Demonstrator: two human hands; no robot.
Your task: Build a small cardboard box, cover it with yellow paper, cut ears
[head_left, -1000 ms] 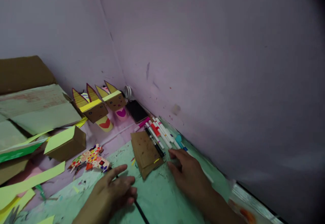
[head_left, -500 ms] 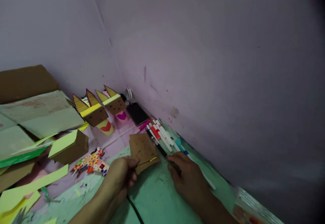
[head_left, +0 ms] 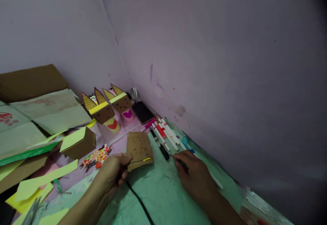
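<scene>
Cardboard [head_left: 140,147] in pinched left grip [head_left: 113,173]

Right hand [head_left: 196,174] covers most of a slim dark item [head_left: 183,164] between its fingers; we cannot identify it. Left hand [head_left: 113,170] hides part of the cardboard piece [head_left: 140,150] under its thumb. Below the left fingers, we lose the black cable [head_left: 139,199] at the frame edge.

dim light leaves the pale lilac painted wall [head_left: 204,65] greyish, darkening rightward to a black upper corner. soft shadow touches the pale green table covering [head_left: 166,197] by the bare left hand [head_left: 114,172]; the shiny silvery strip [head_left: 268,207] at lower right is blurred.
</scene>
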